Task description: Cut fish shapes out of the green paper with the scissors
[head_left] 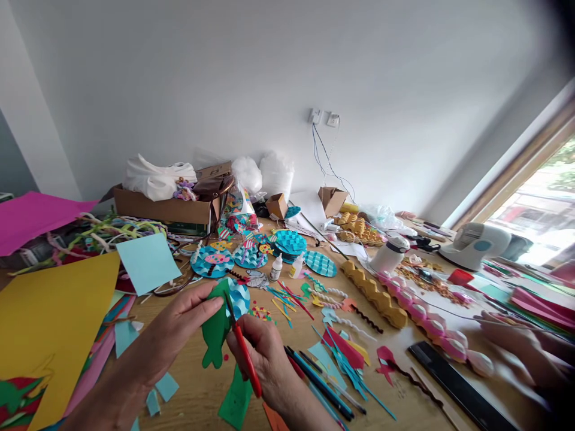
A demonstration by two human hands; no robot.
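My left hand (186, 314) pinches the upper end of a green fish-shaped paper cutout (214, 335), whose forked tail points down. In my right hand (263, 347) is a pair of scissors (245, 353) with red handles. The dark blades lie against the right edge of the green cutout; whether they are parted I cannot tell. Below my hands, a green paper strip (236, 398) rests on the wooden table. Just behind the cutout is a light-blue wavy paper disc (238, 296), partly covered by it.
Two small white glue bottles (275, 268) stand beyond my hands, near blue decorated discs (211, 261). Pens (321, 386) and paper strips lie to the right, yellow paper (67, 323) to the left. Another person's hand (516, 338) is at the far right, near a black bar (467, 386).
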